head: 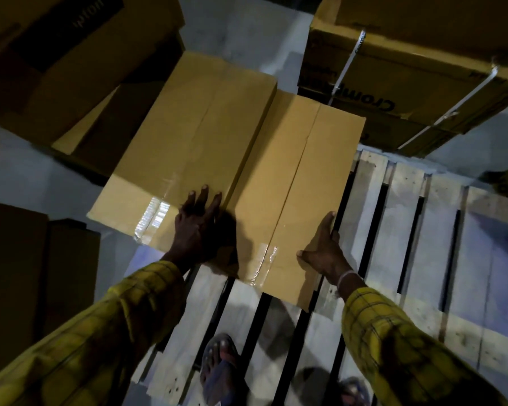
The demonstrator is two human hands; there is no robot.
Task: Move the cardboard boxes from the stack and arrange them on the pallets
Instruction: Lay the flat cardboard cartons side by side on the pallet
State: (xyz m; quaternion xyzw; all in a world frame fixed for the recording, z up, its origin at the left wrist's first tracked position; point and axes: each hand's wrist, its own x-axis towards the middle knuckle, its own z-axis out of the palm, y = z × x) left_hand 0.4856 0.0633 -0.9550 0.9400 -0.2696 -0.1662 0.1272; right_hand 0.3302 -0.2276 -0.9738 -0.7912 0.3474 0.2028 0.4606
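Observation:
Two plain taped cardboard boxes lie side by side in front of me. The right box (294,183) rests on the wooden pallet (417,230). My right hand (323,250) grips its near right corner, thumb on top and fingers down the side. The left box (188,142) sits higher and touches the right one along their shared edge. My left hand (198,227) lies flat with fingers spread on the left box's near right corner, over the seam between the two.
Strapped printed cartons (417,68) are stacked at the upper right, beyond the pallet. Dark printed boxes (56,54) stand at the upper left and another box (41,273) at the left. My sandalled foot (220,367) stands on the pallet slats.

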